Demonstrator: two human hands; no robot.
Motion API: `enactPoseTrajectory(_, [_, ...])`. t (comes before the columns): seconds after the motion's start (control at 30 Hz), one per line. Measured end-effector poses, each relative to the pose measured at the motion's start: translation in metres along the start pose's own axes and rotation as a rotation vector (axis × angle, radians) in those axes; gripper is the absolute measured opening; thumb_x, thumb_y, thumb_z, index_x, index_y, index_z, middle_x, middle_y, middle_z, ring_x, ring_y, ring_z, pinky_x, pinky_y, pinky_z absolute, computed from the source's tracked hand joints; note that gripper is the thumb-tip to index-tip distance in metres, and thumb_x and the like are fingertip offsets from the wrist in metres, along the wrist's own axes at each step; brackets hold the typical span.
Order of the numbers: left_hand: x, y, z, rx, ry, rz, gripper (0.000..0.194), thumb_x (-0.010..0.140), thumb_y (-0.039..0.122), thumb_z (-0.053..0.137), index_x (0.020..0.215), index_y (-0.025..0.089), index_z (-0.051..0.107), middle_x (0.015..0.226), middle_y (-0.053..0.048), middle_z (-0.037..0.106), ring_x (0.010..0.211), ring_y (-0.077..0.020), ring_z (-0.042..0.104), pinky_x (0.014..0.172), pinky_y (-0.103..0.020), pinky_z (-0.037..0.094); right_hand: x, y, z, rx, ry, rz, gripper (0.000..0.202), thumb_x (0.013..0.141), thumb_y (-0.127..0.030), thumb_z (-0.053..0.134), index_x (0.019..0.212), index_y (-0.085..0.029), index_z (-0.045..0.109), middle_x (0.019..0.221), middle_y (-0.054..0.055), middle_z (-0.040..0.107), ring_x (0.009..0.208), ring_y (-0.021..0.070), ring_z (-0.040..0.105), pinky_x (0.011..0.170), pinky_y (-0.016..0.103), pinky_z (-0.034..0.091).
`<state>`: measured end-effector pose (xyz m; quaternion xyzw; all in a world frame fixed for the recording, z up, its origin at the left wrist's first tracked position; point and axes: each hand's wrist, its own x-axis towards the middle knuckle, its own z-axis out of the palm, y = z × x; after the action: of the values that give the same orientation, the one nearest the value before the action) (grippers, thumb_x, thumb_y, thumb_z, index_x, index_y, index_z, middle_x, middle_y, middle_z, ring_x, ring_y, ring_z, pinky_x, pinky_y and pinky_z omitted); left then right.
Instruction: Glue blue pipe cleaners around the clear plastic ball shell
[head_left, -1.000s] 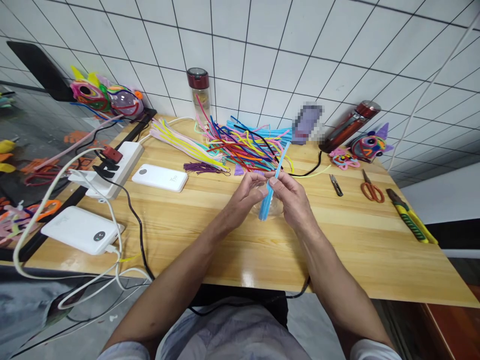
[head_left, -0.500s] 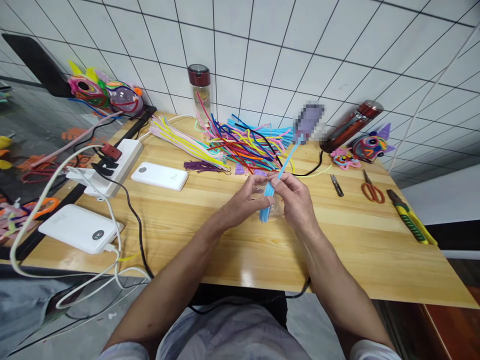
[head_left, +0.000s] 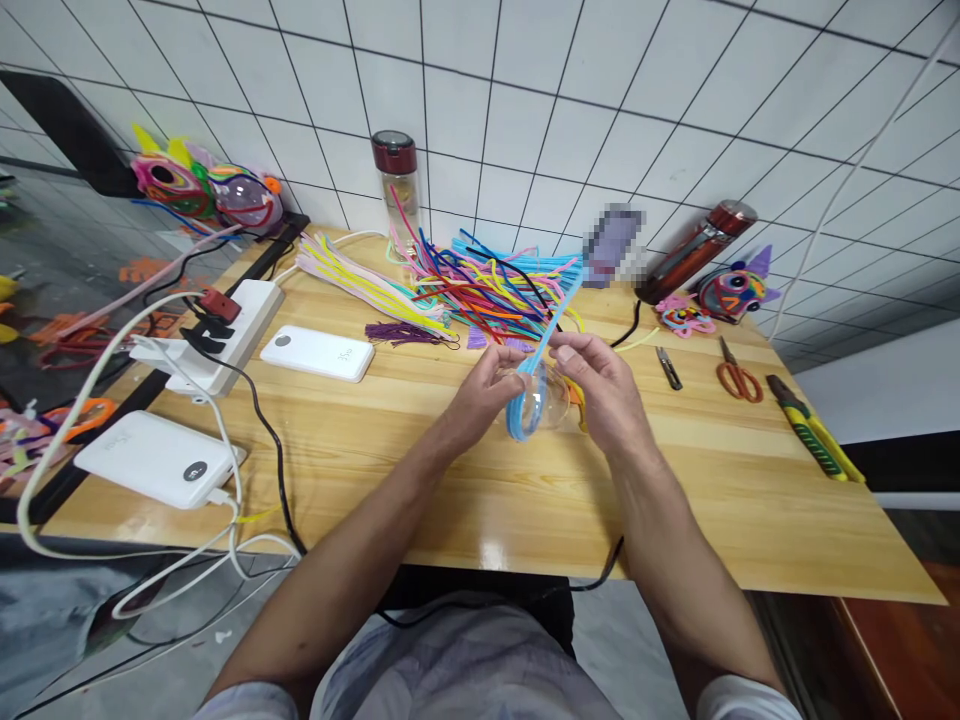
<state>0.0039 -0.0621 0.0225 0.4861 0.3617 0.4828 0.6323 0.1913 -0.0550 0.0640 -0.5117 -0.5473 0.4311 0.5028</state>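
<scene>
A clear plastic ball (head_left: 556,402) sits between my two hands, above the wooden table. Light blue pipe cleaners (head_left: 516,415) curve around its left side, and a long free end rises toward the back right. My left hand (head_left: 487,392) is closed on the blue pipe cleaners, thumb pressing them near the ball's upper left. On the other side, my right hand (head_left: 606,388) has its thumb and fingers loosely apart, fingertips close beside the rising strand. A yellow-orange piece (head_left: 577,396) shows at the ball's right, partly behind my right hand.
Loose coloured pipe cleaners (head_left: 487,285) lie behind my hands. To the right are nippers (head_left: 668,368), scissors (head_left: 739,380) and green-yellow pliers (head_left: 810,430). Power banks (head_left: 316,353), a power strip (head_left: 232,335) and cables lie left. A glass bottle (head_left: 401,190) and red flask (head_left: 701,250) stand behind.
My right fingers have loosened from the blue strand and moved slightly right. The blue band has tilted into an open curve, showing more of the ball and the yellow-orange piece.
</scene>
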Motion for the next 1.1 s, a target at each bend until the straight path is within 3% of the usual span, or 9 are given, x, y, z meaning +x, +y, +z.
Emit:
enactPoseTrajectory(0.2, [0.003,0.002,-0.004,-0.075,0.155,0.064,0.045,0.086,0.047,0.074,0.119,0.022,0.058,0.122,-0.007,0.075,0.112,-0.0254,0.07,0.097,-0.039,0.054,-0.002,0.001,-0.07,-0.826,0.071,0.209,0.033,0.089,-0.057,0.075,0.09,-0.024,0.076,0.096,0.008,0.084,0.094,0.0298,0.075,0.082,0.04,0.05])
enactPoseTrajectory(0.3, [0.003,0.007,-0.005,-0.068,0.189,0.112,0.045,0.085,0.048,0.073,0.117,0.023,0.056,0.121,-0.007,0.075,0.117,-0.0266,0.071,0.101,-0.04,0.054,-0.012,0.018,-0.077,-1.102,0.013,0.359,0.036,0.092,-0.059,0.074,0.096,-0.023,0.076,0.105,0.012,0.086,0.1,0.0327,0.077,0.077,0.039,0.047])
enactPoseTrajectory(0.4, [0.003,0.009,-0.005,-0.05,0.179,0.131,0.048,0.083,0.05,0.074,0.118,0.024,0.055,0.122,-0.007,0.075,0.12,-0.0273,0.071,0.104,-0.042,0.054,-0.016,0.039,-0.066,-1.154,-0.054,0.41,0.043,0.09,-0.064,0.076,0.104,-0.023,0.075,0.107,0.013,0.086,0.103,0.0346,0.079,0.077,0.039,0.048])
enactPoseTrajectory(0.53, [0.003,0.01,-0.006,-0.048,0.169,0.136,0.05,0.081,0.051,0.076,0.117,0.024,0.054,0.122,-0.007,0.074,0.116,-0.0261,0.072,0.103,-0.041,0.056,-0.009,0.055,-0.057,-1.054,0.058,0.418,0.029,0.085,-0.05,0.08,0.089,-0.024,0.068,0.094,0.015,0.082,0.1,0.0366,0.078,0.08,0.041,0.05])
enactPoseTrajectory(0.67, [0.004,0.012,-0.007,-0.064,0.186,0.139,0.051,0.079,0.049,0.078,0.116,0.024,0.055,0.118,-0.007,0.076,0.113,-0.0259,0.072,0.101,-0.041,0.056,-0.009,0.05,-0.072,-0.882,0.095,0.399,0.025,0.088,-0.049,0.069,0.088,-0.026,0.06,0.086,0.01,0.077,0.091,0.0314,0.076,0.077,0.04,0.054])
enactPoseTrajectory(0.73, [0.004,0.014,-0.008,-0.055,0.19,0.137,0.05,0.079,0.049,0.078,0.116,0.023,0.055,0.114,-0.006,0.076,0.11,-0.0253,0.073,0.099,-0.04,0.056,-0.015,0.041,-0.082,-0.628,0.107,0.323,0.026,0.087,-0.051,0.066,0.093,-0.027,0.058,0.082,0.004,0.072,0.08,0.0254,0.072,0.075,0.037,0.054])
enactPoseTrajectory(0.83, [0.003,0.018,-0.011,0.004,0.174,0.148,0.048,0.08,0.048,0.077,0.115,0.023,0.057,0.109,-0.006,0.076,0.105,-0.024,0.072,0.093,-0.038,0.056,-0.026,0.022,-0.087,-0.08,0.127,0.161,0.034,0.075,-0.045,0.079,0.096,-0.028,0.059,0.076,-0.003,0.062,0.067,0.0189,0.06,0.069,0.036,0.05])
enactPoseTrajectory(0.97, [0.001,0.021,-0.017,0.089,0.086,0.132,0.048,0.082,0.049,0.077,0.117,0.021,0.06,0.118,-0.008,0.075,0.111,-0.0258,0.07,0.094,-0.037,0.056,-0.035,0.004,-0.079,0.127,0.029,0.101,0.039,0.078,-0.054,0.088,0.101,-0.027,0.072,0.071,-0.003,0.052,0.061,0.0176,0.049,0.058,0.035,0.04])
enactPoseTrajectory(1.1, [0.001,0.02,-0.021,0.123,0.001,0.05,0.049,0.083,0.054,0.076,0.118,0.021,0.063,0.123,-0.009,0.075,0.116,-0.0279,0.069,0.098,-0.039,0.054,-0.038,-0.004,-0.073,0.076,-0.112,0.141,0.05,0.079,-0.071,0.088,0.094,-0.024,0.077,0.083,0.005,0.067,0.064,0.0178,0.051,0.055,0.035,0.035])
